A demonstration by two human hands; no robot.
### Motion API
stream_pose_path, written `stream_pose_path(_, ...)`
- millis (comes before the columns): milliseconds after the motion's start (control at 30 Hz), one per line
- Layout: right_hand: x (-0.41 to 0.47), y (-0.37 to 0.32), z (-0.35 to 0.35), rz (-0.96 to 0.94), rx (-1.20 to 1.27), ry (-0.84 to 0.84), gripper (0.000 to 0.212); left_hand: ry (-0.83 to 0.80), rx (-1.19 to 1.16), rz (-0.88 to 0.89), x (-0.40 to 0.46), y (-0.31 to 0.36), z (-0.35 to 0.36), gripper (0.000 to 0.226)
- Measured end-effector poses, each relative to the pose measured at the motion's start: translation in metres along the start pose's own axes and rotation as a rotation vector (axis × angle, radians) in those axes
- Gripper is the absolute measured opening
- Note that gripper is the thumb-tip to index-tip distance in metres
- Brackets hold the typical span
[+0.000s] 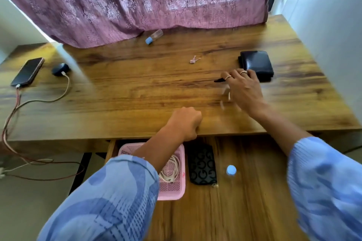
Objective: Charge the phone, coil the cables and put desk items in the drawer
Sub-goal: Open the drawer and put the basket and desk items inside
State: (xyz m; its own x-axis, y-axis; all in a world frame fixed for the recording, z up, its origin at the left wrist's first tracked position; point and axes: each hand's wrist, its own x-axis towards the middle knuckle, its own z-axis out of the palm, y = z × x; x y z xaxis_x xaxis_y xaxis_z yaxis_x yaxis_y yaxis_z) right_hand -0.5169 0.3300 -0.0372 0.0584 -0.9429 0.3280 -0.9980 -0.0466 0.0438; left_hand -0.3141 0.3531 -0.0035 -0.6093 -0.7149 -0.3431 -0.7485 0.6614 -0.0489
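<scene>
The right hand (242, 88) is reaching over the desk (137, 88), its fingers pinching a small dark pen (219, 80) whose long axis is running left to right. The black wallet (256, 64) is lying just beyond. The left hand (186, 123) is sitting fisted, seemingly empty, at the near edge above the open drawer (244, 191).

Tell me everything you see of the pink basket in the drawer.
The pink basket is a shallow, rectangular tray that looks like perforated plastic, with a raised rim. It sits flat at the left end of the open drawer, close beside a black patterned pouch. A coiled white cable lies inside it. The left forearm and sleeve cover much of it.
</scene>
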Motion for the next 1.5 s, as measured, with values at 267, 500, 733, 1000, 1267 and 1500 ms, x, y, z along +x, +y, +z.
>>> stream_pose_path(267, -0.118, -0.041, -0.071, -0.326, 0.037, 0.052, 0.035, 0.125, -0.067, -0.02, -0.011, -0.026, 0.028, 0.062)
stream_pose_path(500, -0.223, -0.118, -0.075, -0.665, 0.259, -0.214, 0.039, 0.228, -0.18, -0.053, -0.025, -0.017, 0.055, 0.055)
stream_pose_path(733, -0.246, -0.178, -0.034, -0.769, 0.261, -0.63, 0.033, 0.253, -0.25, -0.016, -0.029, -0.019, 0.062, 0.052)
stream_pose_path(1000, -0.249, -0.188, -0.002, -0.673, 0.239, -0.704, 0.04, 0.255, -0.341, -0.011, -0.032, -0.021, 0.063, 0.053)
stream_pose_path(1267, -0.212, -0.185, -0.043, -0.652, 0.399, -0.46, 0.026, 0.194, -0.478, 0.074, -0.028, -0.047, 0.052, 0.043)
stream_pose_path(1500, -0.106, -0.164, -0.074, -0.473, 0.305, -0.164, 0.013, 0.121, -0.521, -0.046, -0.017, -0.095, 0.054, 0.066)
